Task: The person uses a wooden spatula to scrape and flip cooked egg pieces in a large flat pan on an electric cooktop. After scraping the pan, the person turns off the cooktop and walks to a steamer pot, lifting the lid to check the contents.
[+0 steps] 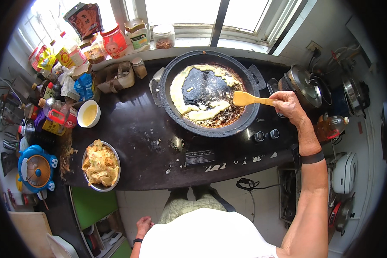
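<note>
My right hand point(288, 104) grips the handle of a wooden spatula point(245, 98), its blade over the right side of a large black two-handled pan point(209, 131). Pale batter or egg point(180, 90) lies in a broken ring around the pan's inside, with browned bits at the lower right. My left hand point(144, 224) hangs low beside my body, away from the counter, its fingers curled; whether it holds anything cannot be seen. A metal bowl heaped with fried food point(101, 164) stands at the counter's left front, and a white bowl of yellow liquid point(89, 114) behind it.
Bottles and packets crowd the counter's left end, near a blue toy-like fan point(38, 171). Jars point(163, 37) line the windowsill. Right of the pan stand a lidded pot point(304, 85) and an oil bottle point(333, 125). Two control knobs point(266, 135) sit before the pan. A cable point(250, 184) hangs below the counter.
</note>
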`<state>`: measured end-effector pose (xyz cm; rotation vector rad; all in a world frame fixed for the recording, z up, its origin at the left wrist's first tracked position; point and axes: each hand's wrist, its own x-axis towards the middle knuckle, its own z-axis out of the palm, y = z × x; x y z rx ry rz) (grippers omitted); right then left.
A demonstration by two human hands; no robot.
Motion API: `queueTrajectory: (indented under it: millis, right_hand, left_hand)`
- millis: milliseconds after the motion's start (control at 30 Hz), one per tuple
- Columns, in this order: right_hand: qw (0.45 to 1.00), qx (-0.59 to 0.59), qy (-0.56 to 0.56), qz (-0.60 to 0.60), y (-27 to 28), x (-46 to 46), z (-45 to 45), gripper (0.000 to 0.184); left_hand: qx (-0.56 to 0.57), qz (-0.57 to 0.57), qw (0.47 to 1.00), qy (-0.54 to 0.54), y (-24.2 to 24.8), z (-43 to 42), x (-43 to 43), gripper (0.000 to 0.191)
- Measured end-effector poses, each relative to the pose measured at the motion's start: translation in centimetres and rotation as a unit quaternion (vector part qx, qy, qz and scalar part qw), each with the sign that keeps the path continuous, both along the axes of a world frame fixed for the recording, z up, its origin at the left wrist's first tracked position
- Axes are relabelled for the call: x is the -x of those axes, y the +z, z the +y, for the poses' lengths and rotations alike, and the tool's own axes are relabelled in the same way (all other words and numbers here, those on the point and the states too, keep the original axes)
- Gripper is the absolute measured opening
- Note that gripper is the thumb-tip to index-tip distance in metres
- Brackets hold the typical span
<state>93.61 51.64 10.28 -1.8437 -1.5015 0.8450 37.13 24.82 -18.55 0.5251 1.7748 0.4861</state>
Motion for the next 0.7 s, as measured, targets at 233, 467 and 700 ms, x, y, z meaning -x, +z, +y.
queueTrajectory:
  millis: [233, 467, 700]
  right_hand:
    - [0.988, 0.097, -0.052, 0.106, -1.3, -1.0, 0.0, 0.019]
    - [0.978, 0.113, -0.061, 0.165, -2.3, -1.1, 0.2, 0.020]
    - [0.981, 0.098, -0.046, 0.161, -2.8, -0.8, 0.3, 0.019]
  left_hand:
    - [0.007, -0.029, 0.999, 0.023, 0.5, 0.4, -0.2, 0.018]
    - [0.021, -0.029, 0.999, 0.033, 1.4, 0.8, -0.7, 0.016]
    - [0.031, -0.032, 0.998, 0.037, 1.1, 0.7, -0.5, 0.016]
